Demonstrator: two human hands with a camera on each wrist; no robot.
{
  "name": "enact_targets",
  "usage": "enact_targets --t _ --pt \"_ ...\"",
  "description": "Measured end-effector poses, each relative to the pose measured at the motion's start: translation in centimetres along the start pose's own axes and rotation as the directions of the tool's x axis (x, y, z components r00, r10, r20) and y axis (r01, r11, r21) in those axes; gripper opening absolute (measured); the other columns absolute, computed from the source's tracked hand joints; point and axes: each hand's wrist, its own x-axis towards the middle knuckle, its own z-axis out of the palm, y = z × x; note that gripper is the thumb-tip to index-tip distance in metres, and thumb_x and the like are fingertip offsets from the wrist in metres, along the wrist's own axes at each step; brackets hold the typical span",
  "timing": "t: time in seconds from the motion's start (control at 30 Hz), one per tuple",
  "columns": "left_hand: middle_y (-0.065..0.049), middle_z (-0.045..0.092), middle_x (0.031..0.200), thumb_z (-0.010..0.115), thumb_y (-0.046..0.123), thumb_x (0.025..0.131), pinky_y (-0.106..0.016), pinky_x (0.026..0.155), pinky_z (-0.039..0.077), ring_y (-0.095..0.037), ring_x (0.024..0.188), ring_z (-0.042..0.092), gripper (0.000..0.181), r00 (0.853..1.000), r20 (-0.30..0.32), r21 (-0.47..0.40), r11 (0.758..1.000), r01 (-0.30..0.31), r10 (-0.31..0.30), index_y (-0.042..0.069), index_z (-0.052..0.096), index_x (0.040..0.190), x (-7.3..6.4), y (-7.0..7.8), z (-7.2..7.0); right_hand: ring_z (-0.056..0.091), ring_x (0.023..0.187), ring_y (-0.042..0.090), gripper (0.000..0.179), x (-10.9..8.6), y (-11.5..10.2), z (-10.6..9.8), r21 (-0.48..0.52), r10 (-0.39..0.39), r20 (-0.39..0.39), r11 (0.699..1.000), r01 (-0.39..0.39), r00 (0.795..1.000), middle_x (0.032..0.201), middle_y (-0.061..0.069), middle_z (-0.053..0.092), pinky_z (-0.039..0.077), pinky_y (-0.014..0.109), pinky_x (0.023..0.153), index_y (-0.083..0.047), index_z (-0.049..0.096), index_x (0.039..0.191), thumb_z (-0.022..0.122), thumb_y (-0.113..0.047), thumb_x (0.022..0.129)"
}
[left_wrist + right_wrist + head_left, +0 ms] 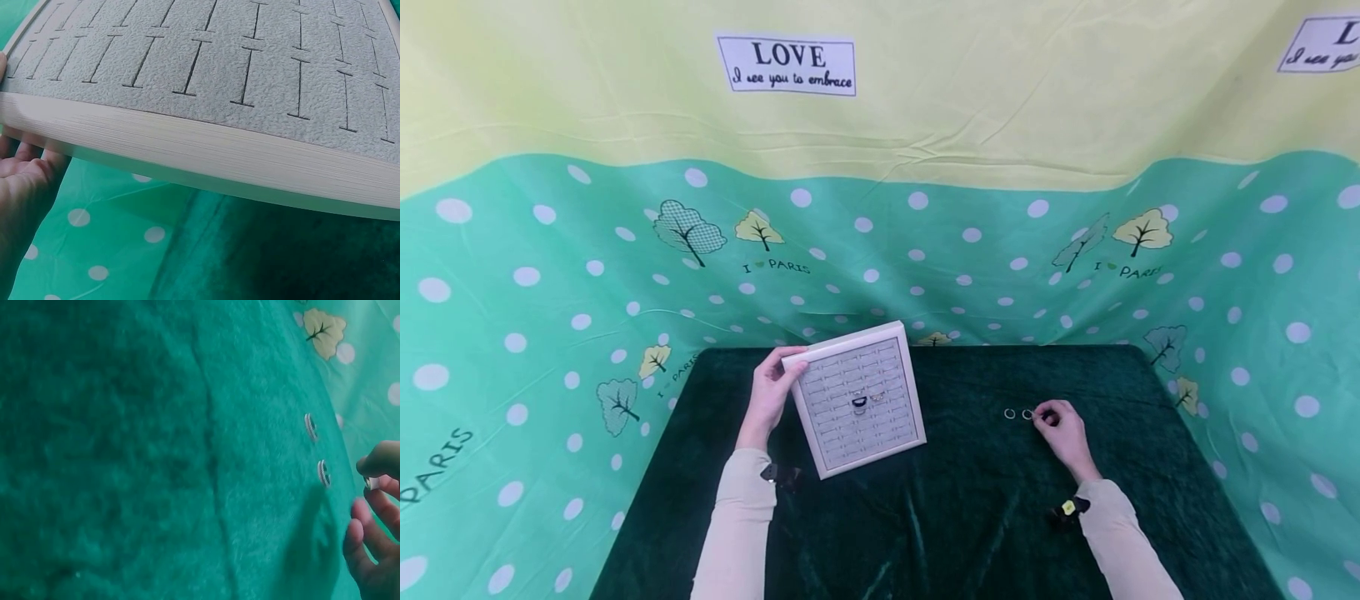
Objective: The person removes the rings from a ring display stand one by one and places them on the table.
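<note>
In the head view, my left hand (770, 390) grips the upper left corner of a ring display tray (916, 400), holding it tilted up. The tray has a pale wooden frame and a grey slotted pad. A ring with a black face (859, 402) sits near the middle of the pad, with a few other small rings close around it. My right hand (1063, 433) pinches a ring (374, 483) between thumb and finger; the fingers partly cover it. Beside this hand, two silvery rings, one (310, 426) and another (323, 473), stand on the cloth.
Dark green velvet cloth (970, 517) covers the table. A green dotted curtain (917, 250) with printed trees hangs behind it and along both sides. Each wrist wears a small dark device, such as the right wrist camera (1067, 510).
</note>
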Motion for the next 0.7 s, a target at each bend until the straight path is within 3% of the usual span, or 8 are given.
enact_targets --t 0.2,0.5,0.7 --pt "-0.007 0.062 0.105 0.063 0.004 0.093 -0.032 0.073 0.053 -0.02 0.089 0.062 0.029 1.0 -0.02 0.007 1.0 0.005 -0.005 -0.008 0.056 0.119 0.2 -0.8 -0.2 0.044 0.107 0.04 0.013 0.0 0.6 -0.5 -0.028 0.022 -0.01 0.999 -0.022 1.0 0.112 0.025 0.055 0.03 0.054 0.09 0.003 0.067 0.099 0.066 -0.004 0.087" --pt "-0.004 0.063 0.104 0.06 0.002 0.094 -0.031 0.074 0.053 -0.019 0.089 0.062 0.028 1.0 -0.014 0.008 1.0 0.016 -0.016 -0.008 0.056 0.12 0.3 -1.0 -0.3 0.04 0.105 0.041 0.014 -0.3 2.0 0.0 -0.038 0.053 -0.029 0.998 -0.055 0.998 0.109 0.026 0.054 0.027 0.053 0.089 0.004 0.066 0.096 0.065 -0.006 0.086" --pt "-0.002 0.064 0.103 0.059 -0.003 0.094 -0.031 0.073 0.052 -0.018 0.088 0.062 0.028 1.0 -0.005 -0.005 1.0 0.017 -0.017 -0.013 0.052 0.119 0.1 0.0 0.0 0.041 0.106 0.042 0.014 0.0 2.2 0.1 -0.05 0.042 -0.047 0.998 -0.044 0.998 0.11 0.027 0.056 0.028 0.053 0.089 0.005 0.067 0.097 0.065 -0.004 0.087"
